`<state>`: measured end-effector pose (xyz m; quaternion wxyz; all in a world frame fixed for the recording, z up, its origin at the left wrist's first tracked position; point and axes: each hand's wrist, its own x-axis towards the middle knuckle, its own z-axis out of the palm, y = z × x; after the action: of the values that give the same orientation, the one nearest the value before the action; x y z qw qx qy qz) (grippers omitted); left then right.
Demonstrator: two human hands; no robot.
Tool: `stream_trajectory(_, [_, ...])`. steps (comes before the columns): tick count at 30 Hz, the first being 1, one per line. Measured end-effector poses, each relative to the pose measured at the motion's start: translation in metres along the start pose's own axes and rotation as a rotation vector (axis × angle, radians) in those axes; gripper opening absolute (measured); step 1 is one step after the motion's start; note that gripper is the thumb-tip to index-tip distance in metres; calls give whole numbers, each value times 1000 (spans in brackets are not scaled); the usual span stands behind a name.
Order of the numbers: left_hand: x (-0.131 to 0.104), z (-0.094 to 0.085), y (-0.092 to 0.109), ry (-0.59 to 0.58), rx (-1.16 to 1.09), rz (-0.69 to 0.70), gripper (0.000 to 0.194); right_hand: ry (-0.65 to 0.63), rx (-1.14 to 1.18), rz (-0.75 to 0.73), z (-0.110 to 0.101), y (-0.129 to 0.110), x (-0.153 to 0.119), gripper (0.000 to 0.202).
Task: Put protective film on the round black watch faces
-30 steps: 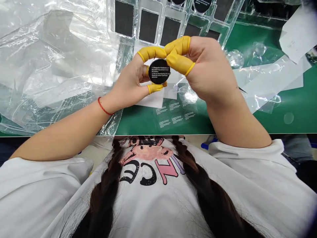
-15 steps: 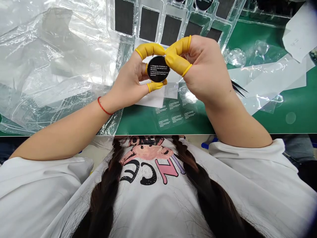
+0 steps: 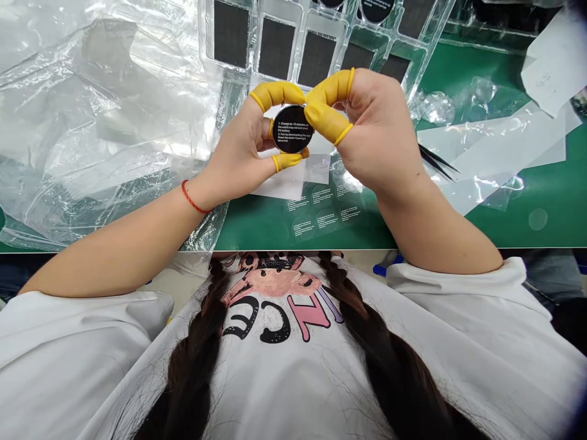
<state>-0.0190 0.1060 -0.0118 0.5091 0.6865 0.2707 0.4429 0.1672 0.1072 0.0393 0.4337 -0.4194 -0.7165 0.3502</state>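
Note:
My left hand (image 3: 245,143) grips a round black watch (image 3: 293,129) by its rim, index finger above and thumb below. White printed text about charging and pairing covers the watch's face. Yellow finger cots cover the fingertips of both hands. My right hand (image 3: 367,125) is closed, with thumb and index finger pinching the upper right rim of the watch. Whether a film edge lies between those fingertips is hidden. Below the watch, a clear sheet of round printed films (image 3: 321,211) lies on the green table (image 3: 257,229). Black tweezers (image 3: 438,162) stick out from behind my right wrist.
A clear plastic tray (image 3: 300,15) holding dark foam pads and round watches stands behind my hands. Crumpled clear plastic (image 3: 105,122) spreads over the left side. Translucent sheets (image 3: 499,153) and a torn white paper (image 3: 553,73) lie at the right.
My right hand has shifted slightly left, uncovering more of the tweezers. The watch has barely moved and stays in my left hand.

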Motion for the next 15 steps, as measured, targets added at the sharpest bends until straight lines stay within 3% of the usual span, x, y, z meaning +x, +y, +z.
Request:
stream_trajectory(4, [0, 1, 2, 38, 16, -98, 64, -18, -25, 10, 0, -1, 0, 11])
stream_trajectory(8, [1, 2, 5, 47, 13, -99, 64, -26, 1, 15, -2, -1, 1, 10])
stream_trajectory(15, [1, 0, 7, 61, -1, -152, 64, -113, 141, -29, -23, -9, -2, 5])
